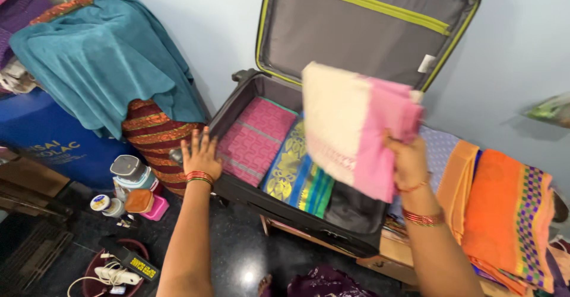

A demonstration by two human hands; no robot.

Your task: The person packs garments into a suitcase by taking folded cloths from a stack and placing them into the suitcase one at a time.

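Suitcase point(249, 193) interior: pink fabric point(252, 140) and blue-yellow fabric point(297, 172) occupy the left and middle; dark right section point(353, 208) open. Raised lid point(362, 30) blocks far side. Orange stack point(504, 214) crowds right.

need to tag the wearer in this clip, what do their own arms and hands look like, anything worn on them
Both forearms are bare, with no sleeves in view. The left hand has a stack of thin red and gold bangles at the wrist. The right hand has a thin red thread around the wrist and, lower on the forearm, a band of red and gold bangles. No rings can be made out.
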